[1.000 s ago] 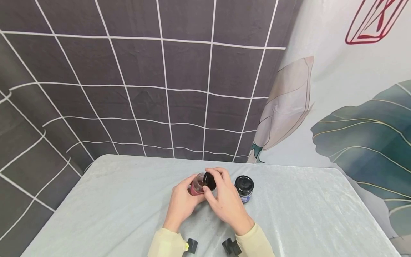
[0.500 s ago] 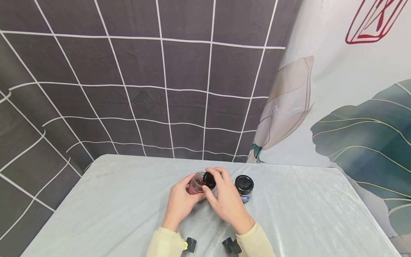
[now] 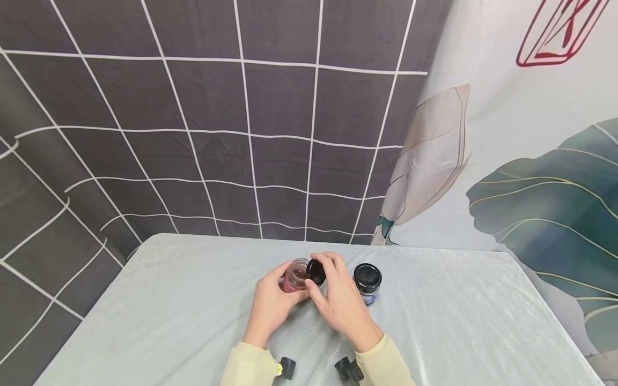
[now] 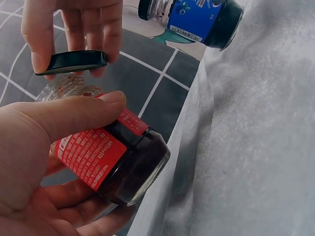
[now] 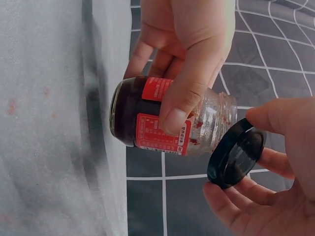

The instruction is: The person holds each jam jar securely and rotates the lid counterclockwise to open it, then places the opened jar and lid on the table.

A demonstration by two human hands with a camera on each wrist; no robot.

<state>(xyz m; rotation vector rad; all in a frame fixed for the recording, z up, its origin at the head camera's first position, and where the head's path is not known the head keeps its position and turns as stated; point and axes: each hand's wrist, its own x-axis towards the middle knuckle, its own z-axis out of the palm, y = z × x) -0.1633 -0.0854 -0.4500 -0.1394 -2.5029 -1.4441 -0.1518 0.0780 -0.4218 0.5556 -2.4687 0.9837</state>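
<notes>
Little has moved since the frame a second ago: from my end, I see the red-labelled jar [image 3: 295,277] and the left hand [image 3: 270,308] shifted slightly toward the left of the head view, while the black lid [image 3: 316,272] stays almost where it was. The jar sits low in the centre of that frame, its glass mouth uncovered.

I have the left hand curled round the jar, thumb laid across the red label and fingers behind the glass. The right hand [image 3: 343,308] pinches the lid by its rim, thumb on one edge and fingertips on the other. The lid is tilted and just beside the jar's mouth; I can't tell whether the two touch. In my right wrist view, reddish bits cling inside the clear glass below the rim, and the contents look dark toward the base.

Just right of the right hand in the head view, a blue-labelled jar [image 3: 368,295] stands upright with its black cap [image 3: 367,277] on. A pale grey cloth [image 3: 193,305] covers the table, and a dark grid-patterned curtain [image 3: 277,102] fills the upper left.
</notes>
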